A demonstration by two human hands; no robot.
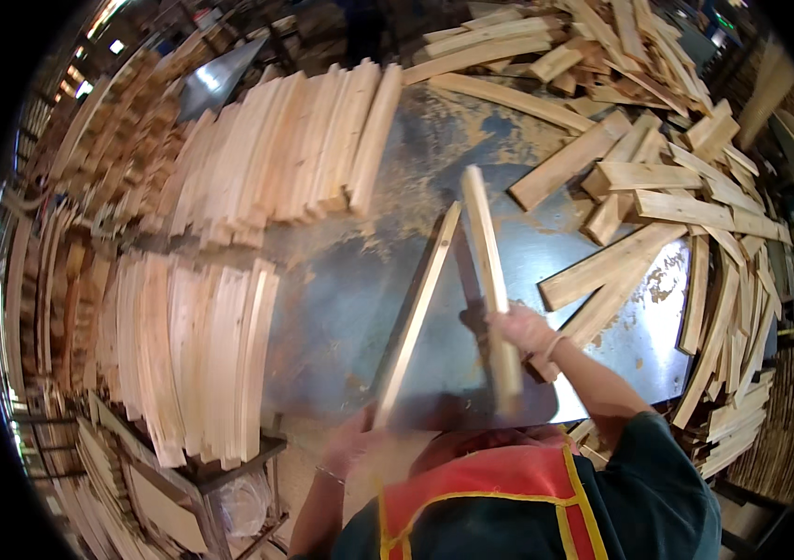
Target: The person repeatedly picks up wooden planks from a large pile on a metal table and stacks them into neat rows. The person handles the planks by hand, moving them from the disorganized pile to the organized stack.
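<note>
My right hand (522, 330) is closed around a light wooden board (487, 245), which it holds up over the metal tabletop (332, 317). The far end of that board tilts slightly left. At the near edge, my left hand (352, 442) is blurred, with its fingers at the near end of a narrow wooden strip (423, 303). That strip slants away to the right, its far tip close to the board in my right hand. Motion blur hides how the left fingers lie, though they appear to grip the strip.
Two rows of boards stand side by side on the left, a far row (290, 140) and a near row (194, 350). A jumbled heap of loose boards (668, 177) covers the right and far right. More stacked wood (126, 140) lies beyond the far row. A metal frame (229, 481) stands at lower left.
</note>
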